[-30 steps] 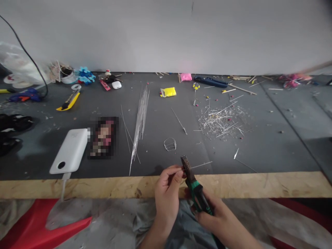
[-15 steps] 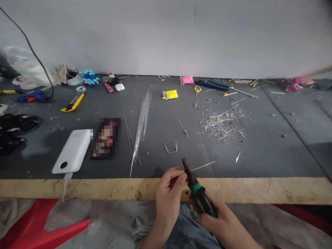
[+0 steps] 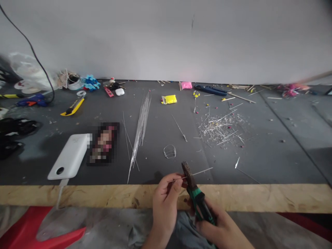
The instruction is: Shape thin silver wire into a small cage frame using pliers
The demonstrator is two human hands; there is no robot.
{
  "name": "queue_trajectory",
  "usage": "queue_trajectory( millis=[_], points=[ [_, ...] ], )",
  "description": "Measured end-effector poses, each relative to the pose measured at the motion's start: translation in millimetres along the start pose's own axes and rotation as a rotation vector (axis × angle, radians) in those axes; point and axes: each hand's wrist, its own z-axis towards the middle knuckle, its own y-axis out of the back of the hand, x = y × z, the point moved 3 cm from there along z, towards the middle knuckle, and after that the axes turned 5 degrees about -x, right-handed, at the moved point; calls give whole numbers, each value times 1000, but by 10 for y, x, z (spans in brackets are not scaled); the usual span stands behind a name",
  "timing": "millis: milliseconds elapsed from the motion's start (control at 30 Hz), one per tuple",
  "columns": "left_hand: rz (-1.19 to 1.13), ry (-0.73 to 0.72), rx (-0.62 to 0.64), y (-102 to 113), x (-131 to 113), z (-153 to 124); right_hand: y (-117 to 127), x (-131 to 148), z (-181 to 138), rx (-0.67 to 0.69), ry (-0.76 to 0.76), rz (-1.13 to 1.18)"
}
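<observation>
- My left hand [image 3: 164,204] grip pinched the wire [image 3: 199,172], steadying it at the table [image 3: 77,195] edge.
- My right hand [image 3: 220,230] grip clenched the pliers [image 3: 193,192], jaws biting that wire crosswise.
- Farther off: wire bundle [image 3: 141,126] and offcuts [image 3: 220,126], within reach.

Left hand [image 3: 166,197] pinches a wire [image 3: 193,174] gripped by right hand's [image 3: 220,230] pliers [image 3: 193,188]

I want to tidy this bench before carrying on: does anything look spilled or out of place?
Yes: cut wire scraps lie strewn in a loose heap on the dark mat, right of centre, with coloured specks among them. The long straight wires left of them lie in a neat bundle.
</observation>
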Motion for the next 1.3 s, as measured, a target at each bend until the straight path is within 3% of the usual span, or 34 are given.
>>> queue_trajectory(
  millis=[467,800,1000,1167,1300],
  points=[
    [-12,36,-64,-30,75,-25,13,-197,214,-15,167,-139],
    [-22,62,-93,-74,90,-18,148,-177,132,-18,97,-56],
    [-216,80,-104,-95,87,19,263,-138,69,-22,77,57],
    [-339,12,-217,4,-91,117,568,-144,105,-120,77,-13],
    [-335,10,-255,136,-117,143,996,-35,241,-331,276,-363]
  ],
)
